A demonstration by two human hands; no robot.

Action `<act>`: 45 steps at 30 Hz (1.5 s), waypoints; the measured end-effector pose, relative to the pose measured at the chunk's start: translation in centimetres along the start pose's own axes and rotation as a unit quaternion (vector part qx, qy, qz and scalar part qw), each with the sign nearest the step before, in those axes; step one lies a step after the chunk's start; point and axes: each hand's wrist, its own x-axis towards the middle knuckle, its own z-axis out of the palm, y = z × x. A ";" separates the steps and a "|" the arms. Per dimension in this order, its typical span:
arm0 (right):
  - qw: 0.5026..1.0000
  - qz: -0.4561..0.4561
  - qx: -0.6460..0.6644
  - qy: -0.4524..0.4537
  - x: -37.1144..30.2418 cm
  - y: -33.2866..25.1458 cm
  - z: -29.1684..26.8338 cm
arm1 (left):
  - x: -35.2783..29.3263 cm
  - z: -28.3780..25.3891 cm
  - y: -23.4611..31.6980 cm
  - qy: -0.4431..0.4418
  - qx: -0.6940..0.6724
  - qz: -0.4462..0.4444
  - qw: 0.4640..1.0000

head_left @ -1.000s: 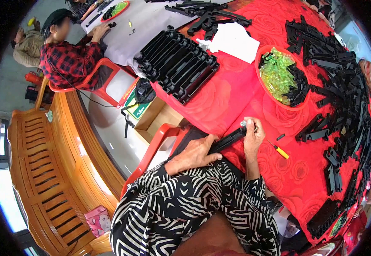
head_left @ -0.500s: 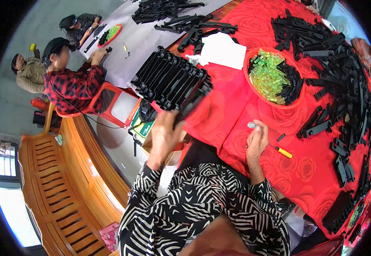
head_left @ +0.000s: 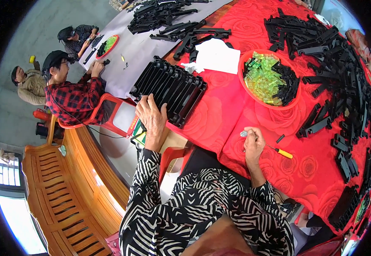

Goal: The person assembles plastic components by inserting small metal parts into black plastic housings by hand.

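Left hand [head_left: 151, 119]'s moved up to the lined-up black strips [head_left: 174, 87], fingers apart, right hand [head_left: 254, 147] clamped on a silvery bit [head_left: 243, 133]; looks like straightening, so gentle nudging's called for imo.

Rm bright, prob. daylight; window [head_left: 5, 173] at far L blown out near-white, bluish fringe at the pane edge, and another pale, washed-out patch upper R. Glossy wooden settee [head_left: 66, 205] throws streaky glare; red surface [head_left: 230, 113] fairly evenly lit, shadows soft. Stacked black parts [head_left: 168, 87] v. dark, fine detail lost. Ctr reasonably sharp; fisheye bends straight edges twd rim, far R cramped & soft, corners black.
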 end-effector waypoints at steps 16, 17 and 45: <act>1.000 0.013 0.007 -0.002 0.0 1.0 0.1 | -1.6 2.6 0.1 0.106 -0.319 -0.257 0.906; 1.000 0.022 0.013 -0.004 0.0 1.1 0.2 | -1.7 2.7 -0.1 0.110 -0.337 -0.274 0.894; 0.997 -0.005 -0.056 -0.045 1.2 1.9 0.3 | -0.3 5.1 -0.9 0.142 -0.294 -0.442 0.835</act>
